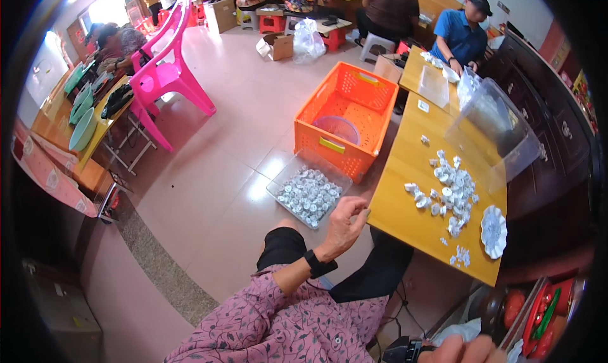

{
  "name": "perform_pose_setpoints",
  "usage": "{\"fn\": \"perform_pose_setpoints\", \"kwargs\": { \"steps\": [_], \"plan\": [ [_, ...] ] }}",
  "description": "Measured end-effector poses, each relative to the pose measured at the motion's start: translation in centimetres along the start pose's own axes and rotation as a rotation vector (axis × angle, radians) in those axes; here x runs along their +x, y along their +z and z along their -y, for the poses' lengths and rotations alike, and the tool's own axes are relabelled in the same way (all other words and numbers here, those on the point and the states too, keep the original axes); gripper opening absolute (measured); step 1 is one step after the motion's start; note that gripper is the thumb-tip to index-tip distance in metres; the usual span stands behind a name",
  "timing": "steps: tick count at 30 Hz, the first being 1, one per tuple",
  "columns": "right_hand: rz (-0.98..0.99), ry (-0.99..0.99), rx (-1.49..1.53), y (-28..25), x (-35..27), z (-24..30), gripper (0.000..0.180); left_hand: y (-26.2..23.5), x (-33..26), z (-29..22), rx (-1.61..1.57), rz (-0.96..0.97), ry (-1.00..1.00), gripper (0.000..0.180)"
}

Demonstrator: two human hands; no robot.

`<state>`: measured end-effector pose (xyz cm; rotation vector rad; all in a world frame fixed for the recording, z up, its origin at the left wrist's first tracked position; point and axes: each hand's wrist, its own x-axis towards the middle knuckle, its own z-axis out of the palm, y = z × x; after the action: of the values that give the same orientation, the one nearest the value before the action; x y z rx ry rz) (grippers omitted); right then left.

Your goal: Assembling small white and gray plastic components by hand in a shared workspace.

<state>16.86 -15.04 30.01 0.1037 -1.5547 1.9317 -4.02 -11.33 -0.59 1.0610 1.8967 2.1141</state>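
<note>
At the near edge of the picture the right hand [461,349] is cut off by the frame beside a dark device; only knuckles show, so I cannot tell how its fingers stand. Above a pink patterned sleeve, the left hand [344,227], with a black wristband, is raised over the person's knee, fingers curled loosely inward and holding nothing that can be seen, its fingertips close to the near left corner of the wooden desk [399,204].

Just left of that hand, on the tiled floor [221,192], lies a clear tray [309,189] filled with small white pieces. On the desk to the right sits a loose heap of white pieces [451,192], with a white scalloped dish [493,231] near the desk's right edge. A clear plastic tub [494,132] stands tilted at the far right side.

Beyond the tray an orange crate [345,119] stands against the desk's left edge. Open floor stretches left to a pink chair [168,75]. Farther off, a person in a blue shirt [461,37] sits at the desk's far end.
</note>
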Motion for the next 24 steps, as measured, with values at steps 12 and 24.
{"fn": "perform_pose_setpoints", "kwargs": {
  "steps": [12, 24],
  "plan": [
    [-0.567, 0.067, 0.000, 2.9, 3.2, -0.8, 0.032, 4.2, 1.4, 1.1, 0.105, 0.145, 0.115, 0.014],
    [-0.707, 0.054, -0.018, 4.4, 1.7, 0.6, 0.036, 3.2, 0.7, 1.5, 0.248, 0.184, 0.330, 0.015]
  ]
}}
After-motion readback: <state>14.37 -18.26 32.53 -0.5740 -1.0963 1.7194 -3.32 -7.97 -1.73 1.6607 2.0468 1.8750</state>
